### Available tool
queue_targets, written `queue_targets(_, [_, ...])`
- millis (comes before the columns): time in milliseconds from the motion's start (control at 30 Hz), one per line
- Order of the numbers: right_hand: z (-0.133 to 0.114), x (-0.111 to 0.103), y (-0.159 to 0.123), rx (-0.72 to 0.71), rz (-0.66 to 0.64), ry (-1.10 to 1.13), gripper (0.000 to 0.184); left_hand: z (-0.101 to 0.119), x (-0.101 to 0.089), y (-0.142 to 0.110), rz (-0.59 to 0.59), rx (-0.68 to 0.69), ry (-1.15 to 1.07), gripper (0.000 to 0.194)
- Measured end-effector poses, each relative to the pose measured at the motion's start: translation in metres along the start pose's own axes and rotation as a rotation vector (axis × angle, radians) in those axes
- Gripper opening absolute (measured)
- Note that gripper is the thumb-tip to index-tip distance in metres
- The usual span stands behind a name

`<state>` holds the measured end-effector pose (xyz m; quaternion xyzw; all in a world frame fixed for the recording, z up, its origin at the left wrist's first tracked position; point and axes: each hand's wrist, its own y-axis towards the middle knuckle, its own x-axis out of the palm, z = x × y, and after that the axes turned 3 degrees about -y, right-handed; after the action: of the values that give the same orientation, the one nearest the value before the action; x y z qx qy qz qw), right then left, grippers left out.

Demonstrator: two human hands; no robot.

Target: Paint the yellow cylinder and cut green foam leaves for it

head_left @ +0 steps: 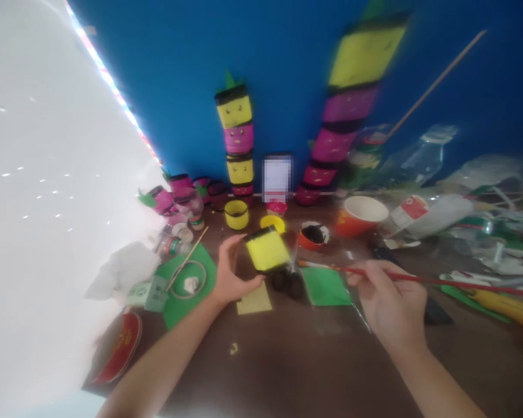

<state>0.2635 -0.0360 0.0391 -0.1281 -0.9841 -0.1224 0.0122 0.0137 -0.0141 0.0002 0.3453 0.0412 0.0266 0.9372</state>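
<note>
Yellow black-banded piece (268, 251), back hidden, between left fingers (250, 285); red paintbrush (325, 266), far end unclear, between right fingers (379, 275).

This looks like a craft corner; whether it belongs to a home or a classroom cannot be told. The brown table (226, 386) carries making supplies: a red brush (326, 266), green paper (326, 285), black-handled scissors (294, 283), small paper scraps (234, 348) and a cup (314, 234) dark inside. Before a blue backdrop (178, 87) rise the handmade pieces themselves, a left stack (239, 139) and a right stack (340, 122), both in pink and yellow with black bands, the left one bearing little faces. A clear bottle (431, 154) and a paper cup (361, 218) add to the workaday clutter on the right.
</note>
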Motion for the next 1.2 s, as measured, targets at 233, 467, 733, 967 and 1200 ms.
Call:
queue_targets(233, [-0.0089, 0.0045, 0.0018, 0.162, -0.099, 0.192, 0.015, 0.0004, -0.0006, -0.0003, -0.011, -0.009, -0.009, 0.077])
queue_targets(467, [-0.0067, 0.0076, 0.0030, 0.159, -0.115, 0.185, 0.016, 0.0007, 0.0000, -0.0001, -0.004, -0.008, -0.004, 0.078])
queue_targets(733, [-0.0023, -0.0015, 0.0062, 0.128, -0.063, 0.170, 0.010, 0.0016, 0.0002, -0.0003, -0.006, -0.014, 0.005, 0.077])
queue_targets(967, [-0.0023, 0.0009, 0.0032, 0.097, -0.110, 0.119, 0.012, 0.0004, -0.0004, -0.0003, -0.009, -0.007, 0.010, 0.077])
queue_targets(1200, [-0.0091, 0.0028, 0.0008, 0.084, -0.106, 0.167, 0.013, 0.0005, -0.0005, -0.0001, -0.010, -0.008, 0.010, 0.077])
